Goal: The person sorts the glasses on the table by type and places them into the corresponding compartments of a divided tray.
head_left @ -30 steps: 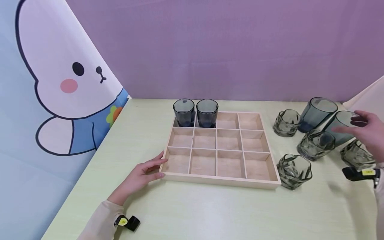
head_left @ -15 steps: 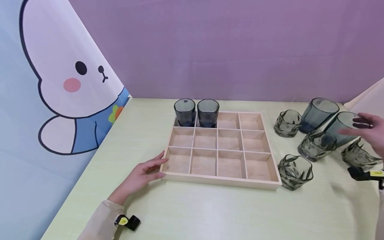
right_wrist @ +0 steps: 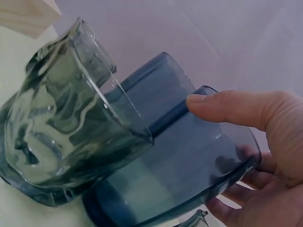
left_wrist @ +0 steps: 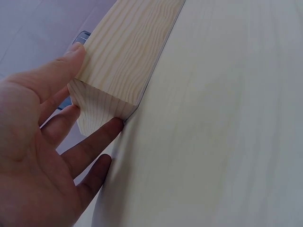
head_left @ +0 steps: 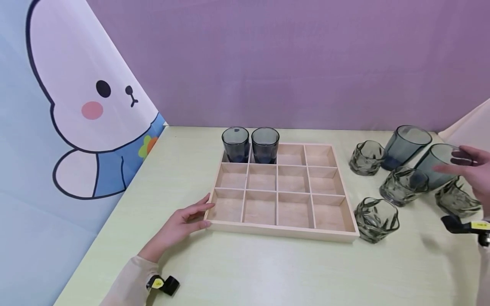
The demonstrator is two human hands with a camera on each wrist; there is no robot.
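In the head view, my left hand holds the near left corner of a wooden compartment tray. Up close in the left wrist view, its thumb lies on one side of that corner and its fingers on the adjoining side. At the far right, my right hand grips a tall blue-grey glass tumbler near the rim. The right wrist view has the thumb on the near side of this tumbler, with the fingers around the opposite side. Two dark tumblers, left and right, stand in the tray's back left compartments.
Another tall tumbler stands behind the gripped one. Several short, crumpled-looking glasses crowd around, including a front one beside the tray's right edge, a middle one and a back one. A purple backdrop rises behind the table.
My right hand has shifted slightly to the right at the tall tumbler. My left hand stays at the tray corner, and the tray has not moved.
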